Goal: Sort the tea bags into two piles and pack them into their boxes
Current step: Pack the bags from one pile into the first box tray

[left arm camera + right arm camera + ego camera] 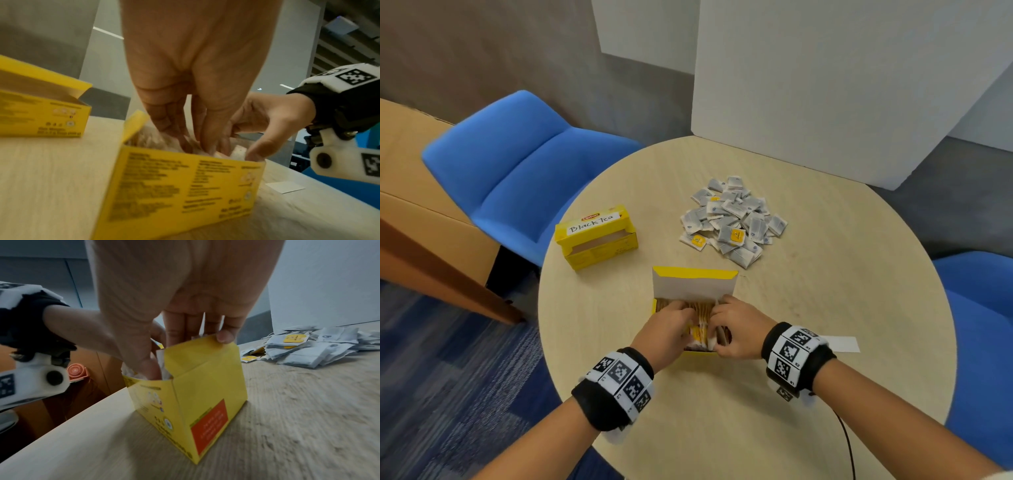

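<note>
The left hand [667,334] reaches down into the open yellow box [700,353] at the near middle of the round table [825,308], its fingers [180,129] long and nearly straight, pressed among the tea bags packed inside [702,318]; whether they pinch one cannot be told. The right hand [738,330] is at the same box from the other side, fingers curled over its right end wall with the thumb down inside against the bags, one fingertip [225,337] hooked on the top of the side flap. The two hands sit close together over the box mouth.

From largest to smallest: the pale wood-grain table carries everything. A blue chair [524,164] stands off its far left edge, another blue chair [983,335] off its right edge, and white panels [825,85] rise behind its far edge. The box being filled has its lid flap [693,282] standing up on the far side. A second yellow box [595,236], with a white label reading "Black Tea", lies open near the left edge, well apart from the first. A loose pile of grey-white tea bags [734,219], a few with yellow tags, sits toward the far middle of the table. A small white slip of paper [842,344] lies just right of the right wrist.
</note>
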Motion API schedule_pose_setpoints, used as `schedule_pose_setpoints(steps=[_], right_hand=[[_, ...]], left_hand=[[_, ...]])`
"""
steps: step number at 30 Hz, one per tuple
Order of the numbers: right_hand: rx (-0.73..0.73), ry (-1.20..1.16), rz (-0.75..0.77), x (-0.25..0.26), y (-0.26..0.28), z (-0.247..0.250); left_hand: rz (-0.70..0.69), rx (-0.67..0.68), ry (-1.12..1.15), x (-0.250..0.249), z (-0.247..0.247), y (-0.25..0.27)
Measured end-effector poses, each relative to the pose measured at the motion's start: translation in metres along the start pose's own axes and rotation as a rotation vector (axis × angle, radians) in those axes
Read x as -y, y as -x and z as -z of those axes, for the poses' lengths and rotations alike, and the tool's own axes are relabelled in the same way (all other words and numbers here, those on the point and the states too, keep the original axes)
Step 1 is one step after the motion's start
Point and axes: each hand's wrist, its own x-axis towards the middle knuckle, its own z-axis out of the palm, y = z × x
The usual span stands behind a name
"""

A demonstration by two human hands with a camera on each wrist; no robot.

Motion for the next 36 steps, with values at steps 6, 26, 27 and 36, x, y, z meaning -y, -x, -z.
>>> schedule_pose_setpoints(steps=[6, 26, 27, 36], right_hand=[[-0.041, -0.120, -0.007, -0.004, 0.003, 0.008], [-0.203, 0.264, 0.311, 0.008, -0.007, 0.000], [-0.205, 0.277, 0.305, 0.009, -0.008, 0.000], [-0.174, 0.281, 0.292, 0.008, -0.010, 0.002]], left_hand=[[0.005, -0.030, 0.221, 0.001, 0.012, 0.008], [-0.366, 0.058, -0.342, 0.025, 0.025, 0.020], [-0.402, 0.077, -0.407, 0.022, 0.026, 0.018], [-0.541, 0.176, -0.722, 0.022, 0.021, 0.003]])
